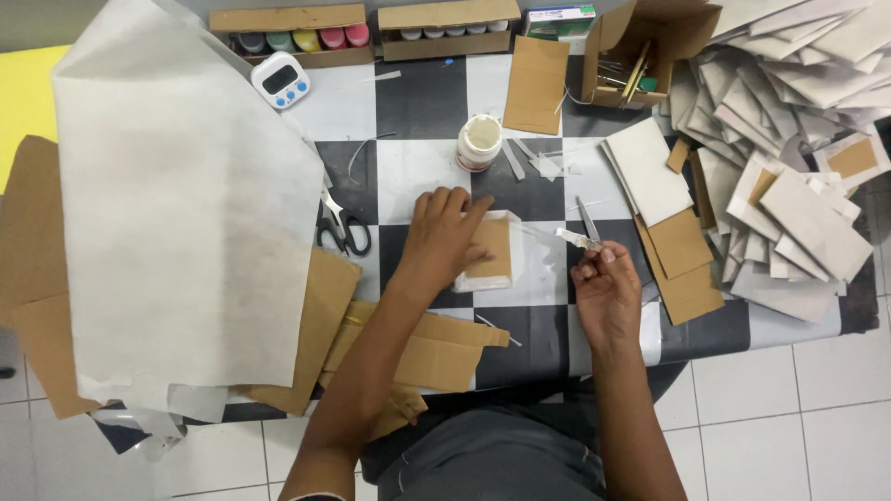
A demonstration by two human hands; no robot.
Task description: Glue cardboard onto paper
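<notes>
Checkered counter (436, 102) carries clutter; left hand (444, 237) lies flat, fingers spread, pinning the card (489, 250) steady, while right hand (603, 288) has its grip pinched on a strip (577, 239)

Beneath the hands spreads a low table with a black-and-white chequered top (436, 97), its near edge crossing just below the wrists. Under that edge, on both sides of the forearms, lies a floor of pale square tiles with thin dark grout lines (789, 408). Far to the left of the hands, a bright yellow flat surface (23, 102) shows. Light falls soft and even, throwing faint shadows.
</notes>
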